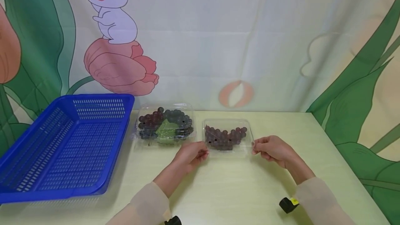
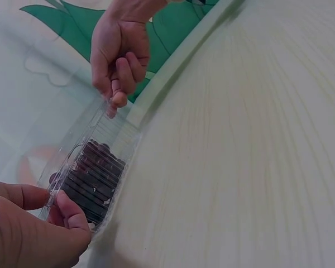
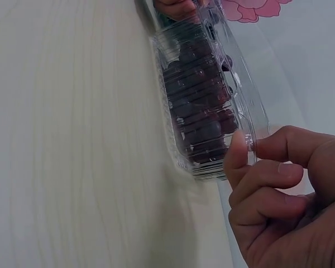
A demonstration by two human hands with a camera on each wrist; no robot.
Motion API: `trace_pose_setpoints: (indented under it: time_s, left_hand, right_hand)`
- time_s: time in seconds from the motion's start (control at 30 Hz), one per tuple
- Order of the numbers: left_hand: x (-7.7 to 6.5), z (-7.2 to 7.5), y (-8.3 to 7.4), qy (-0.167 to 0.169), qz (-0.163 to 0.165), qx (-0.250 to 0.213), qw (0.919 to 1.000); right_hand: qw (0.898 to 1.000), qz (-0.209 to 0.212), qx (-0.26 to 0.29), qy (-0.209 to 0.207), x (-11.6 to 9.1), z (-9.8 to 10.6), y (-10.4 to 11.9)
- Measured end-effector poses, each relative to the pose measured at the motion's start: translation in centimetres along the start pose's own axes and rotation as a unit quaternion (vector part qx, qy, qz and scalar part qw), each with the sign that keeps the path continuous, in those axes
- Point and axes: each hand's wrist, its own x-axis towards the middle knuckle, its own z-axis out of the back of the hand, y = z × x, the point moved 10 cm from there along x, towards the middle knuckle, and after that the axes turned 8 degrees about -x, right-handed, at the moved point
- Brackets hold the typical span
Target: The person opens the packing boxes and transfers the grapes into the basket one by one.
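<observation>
Two hands pinch a little box of grapes

Closest are two light sleeves (image 1: 318, 197), with a small black thing (image 1: 287, 205) by each one. The left hand (image 1: 191, 153) pinches the left front corner of a small clear box (image 1: 232, 151) with its thumb and finger. The right hand (image 1: 275, 148) pinches the right front corner the same way, and its other fingers are curled in. The small clear box is on the pale table (image 1: 234, 186), right between the two hands. Red-purple grapes (image 1: 223, 136) lie inside it.

Just left of it, and a bit apart, is a bigger clear box (image 1: 175, 106). It has dark grapes (image 1: 178, 116) and a green leaf shape (image 1: 167, 129) at the front. I cannot tell if the leaf is real.

More to the left is a big blue basket (image 1: 47, 196) with lots of little holes.

At the very back hangs a picture cloth (image 1: 200, 44). It shows a white animal (image 1: 115, 23) on a pink flower (image 1: 122, 65), and big green leaves (image 1: 359, 107).
</observation>
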Motion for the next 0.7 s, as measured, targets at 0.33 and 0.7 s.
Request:
trace_pose_setpoints:
  time_s: [0.33,0.7]
  left_hand:
    - [-1.0,0.1,0.6,0.024,0.008,0.033,0.9991]
    - [-1.9,0.3,0.7,0.05,0.026,0.055,0.9969]
  right_hand:
    - [1.0,-0.005,-0.007,0.017,-0.7,-0.6,-0.4]
    - [0.998,-0.016,-0.012,0.052,-1.5,-1.6,-0.1]
